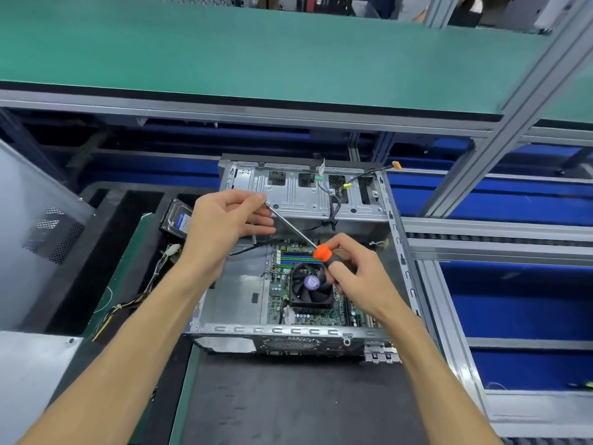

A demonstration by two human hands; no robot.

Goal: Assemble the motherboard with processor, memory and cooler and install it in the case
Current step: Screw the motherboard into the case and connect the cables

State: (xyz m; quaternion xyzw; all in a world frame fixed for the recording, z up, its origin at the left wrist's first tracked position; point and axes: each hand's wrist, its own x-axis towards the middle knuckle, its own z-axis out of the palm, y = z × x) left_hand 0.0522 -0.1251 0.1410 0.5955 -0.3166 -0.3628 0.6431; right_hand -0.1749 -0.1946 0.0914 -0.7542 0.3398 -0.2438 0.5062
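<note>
Right hand [354, 277] is wrapped around the orange-and-black handle of the screwdriver [317, 252], and the left hand [229, 220] is pinching the tip end of its shaft, so the tool's held up in the air above the open case [398, 239]. Motherboard [279, 293] sits flat inside the case with the cooler [309, 285] fan on it and memory slots just behind. A hard drive [178, 216] lies left of the case, loose wires [141, 293] nearby.
</note>
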